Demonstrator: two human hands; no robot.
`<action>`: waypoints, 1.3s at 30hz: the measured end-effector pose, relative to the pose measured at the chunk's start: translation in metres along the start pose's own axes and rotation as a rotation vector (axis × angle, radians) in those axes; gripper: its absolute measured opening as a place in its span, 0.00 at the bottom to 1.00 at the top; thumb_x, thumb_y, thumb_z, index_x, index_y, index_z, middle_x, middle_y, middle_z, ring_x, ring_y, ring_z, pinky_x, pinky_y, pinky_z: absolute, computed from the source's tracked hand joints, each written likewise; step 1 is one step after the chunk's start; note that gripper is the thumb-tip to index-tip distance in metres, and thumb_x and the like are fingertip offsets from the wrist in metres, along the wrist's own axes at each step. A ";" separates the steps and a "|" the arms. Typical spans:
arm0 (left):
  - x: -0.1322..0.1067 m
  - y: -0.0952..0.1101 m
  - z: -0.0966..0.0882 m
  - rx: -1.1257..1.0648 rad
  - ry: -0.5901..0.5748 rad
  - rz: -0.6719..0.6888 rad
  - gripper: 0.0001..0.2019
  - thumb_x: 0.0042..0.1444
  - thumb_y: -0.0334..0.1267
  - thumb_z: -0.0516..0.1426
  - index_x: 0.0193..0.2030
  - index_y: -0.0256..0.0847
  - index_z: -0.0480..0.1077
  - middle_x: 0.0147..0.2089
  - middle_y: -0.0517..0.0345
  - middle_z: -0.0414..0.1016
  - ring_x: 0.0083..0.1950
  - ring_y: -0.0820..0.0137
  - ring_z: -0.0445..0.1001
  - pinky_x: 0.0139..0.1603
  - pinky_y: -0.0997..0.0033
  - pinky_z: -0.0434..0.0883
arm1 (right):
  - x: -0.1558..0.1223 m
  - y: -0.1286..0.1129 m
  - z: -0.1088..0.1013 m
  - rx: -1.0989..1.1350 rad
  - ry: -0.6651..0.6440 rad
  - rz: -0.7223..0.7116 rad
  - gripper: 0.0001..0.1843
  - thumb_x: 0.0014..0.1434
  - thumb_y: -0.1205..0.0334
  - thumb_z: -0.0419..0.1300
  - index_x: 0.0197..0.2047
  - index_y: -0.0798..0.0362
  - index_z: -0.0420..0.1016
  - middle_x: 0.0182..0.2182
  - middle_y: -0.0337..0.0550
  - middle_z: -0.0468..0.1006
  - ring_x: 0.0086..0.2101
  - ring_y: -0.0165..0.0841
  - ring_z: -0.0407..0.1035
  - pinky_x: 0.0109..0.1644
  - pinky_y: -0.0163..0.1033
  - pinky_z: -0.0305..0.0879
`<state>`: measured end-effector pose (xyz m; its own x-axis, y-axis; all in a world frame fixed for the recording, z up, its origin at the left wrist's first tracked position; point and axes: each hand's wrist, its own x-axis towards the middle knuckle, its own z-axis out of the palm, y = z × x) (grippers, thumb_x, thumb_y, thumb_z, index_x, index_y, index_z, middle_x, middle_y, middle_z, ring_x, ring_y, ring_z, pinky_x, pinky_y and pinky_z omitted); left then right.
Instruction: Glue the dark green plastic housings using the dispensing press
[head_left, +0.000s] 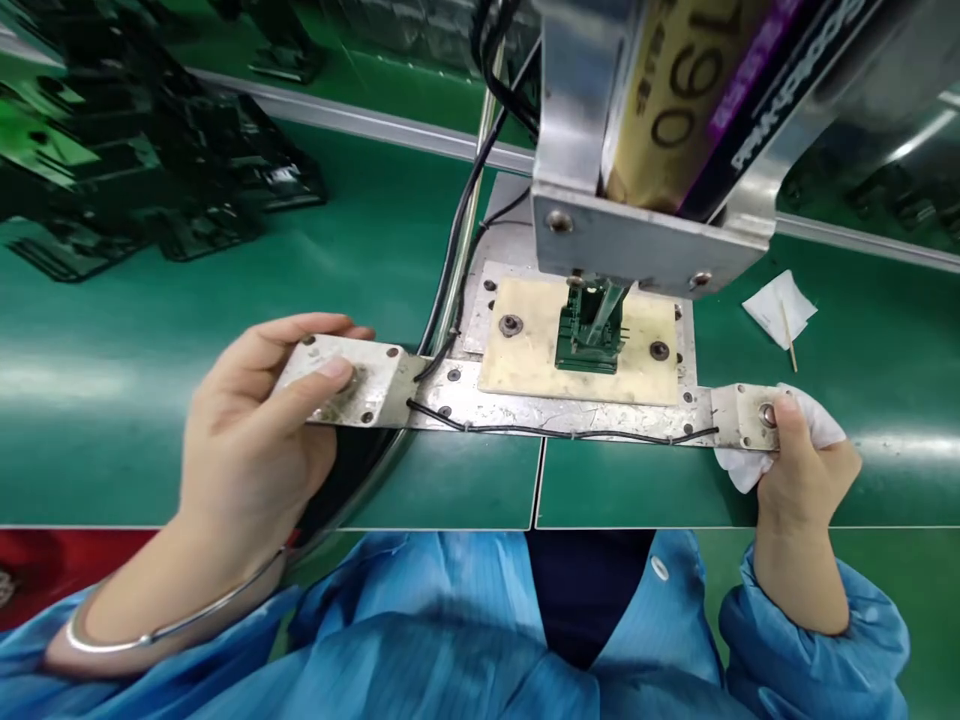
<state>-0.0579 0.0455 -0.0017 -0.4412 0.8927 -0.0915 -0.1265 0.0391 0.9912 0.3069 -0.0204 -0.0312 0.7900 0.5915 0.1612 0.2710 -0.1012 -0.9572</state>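
Note:
My left hand (pixel 262 410) is wrapped around the left metal button block (pixel 379 385) of a press fixture, fingers behind it and thumb on its top, covering the button there. My right hand (pixel 806 455) is closed round the right metal button block (pixel 742 415), thumb at its round button, with a crumpled white wipe (pixel 746 468) between palm and metal. A metal bar (pixel 510 412) joins both blocks. Between them, a cream-coloured plate (pixel 517 360) holds a small green circuit board (pixel 589 350). The press head (pixel 652 240) hangs above, partly hiding the board.
Black cables (pixel 450 250) run from the bar up beside the press. Dark stacked parts (pixel 217 170) stand at the left rear of the green table (pixel 375 230). A white paper piece (pixel 776 300) with a thin stick (pixel 787 335) lies on the right. A printed cylinder (pixel 690 90) sits inside the press frame.

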 end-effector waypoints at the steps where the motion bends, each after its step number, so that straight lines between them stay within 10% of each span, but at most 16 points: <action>1: 0.000 -0.001 0.000 -0.002 0.000 0.014 0.17 0.33 0.29 0.68 0.36 0.38 0.79 0.34 0.56 0.81 0.33 0.68 0.74 0.32 0.74 0.71 | 0.000 -0.001 0.000 0.021 0.006 -0.002 0.21 0.48 0.46 0.73 0.36 0.57 0.83 0.27 0.40 0.78 0.28 0.32 0.71 0.35 0.38 0.70; 22: 0.001 -0.012 -0.005 0.048 -0.074 0.133 0.13 0.45 0.30 0.64 0.40 0.41 0.80 0.36 0.59 0.82 0.39 0.67 0.77 0.42 0.69 0.73 | -0.003 -0.009 0.002 0.049 -0.014 -0.038 0.17 0.48 0.52 0.73 0.34 0.58 0.83 0.23 0.38 0.72 0.24 0.29 0.64 0.27 0.35 0.60; 28: -0.013 0.016 0.002 0.357 -0.027 0.549 0.24 0.41 0.28 0.67 0.48 0.45 0.78 0.51 0.60 0.80 0.57 0.58 0.74 0.66 0.54 0.65 | -0.003 -0.007 0.002 0.033 -0.003 -0.007 0.20 0.47 0.49 0.74 0.35 0.58 0.84 0.24 0.40 0.73 0.25 0.30 0.66 0.29 0.37 0.63; 39: 0.015 0.030 0.089 0.518 -0.867 0.268 0.41 0.35 0.39 0.74 0.59 0.42 0.66 0.64 0.46 0.70 0.67 0.50 0.67 0.69 0.43 0.62 | -0.004 -0.001 0.000 -0.014 0.020 0.044 0.23 0.47 0.47 0.73 0.39 0.58 0.84 0.30 0.44 0.79 0.30 0.35 0.71 0.35 0.40 0.68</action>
<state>0.0103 0.1002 0.0348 0.4159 0.9088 0.0348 0.3678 -0.2031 0.9074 0.3037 -0.0223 -0.0306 0.8119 0.5705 0.1236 0.2430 -0.1378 -0.9602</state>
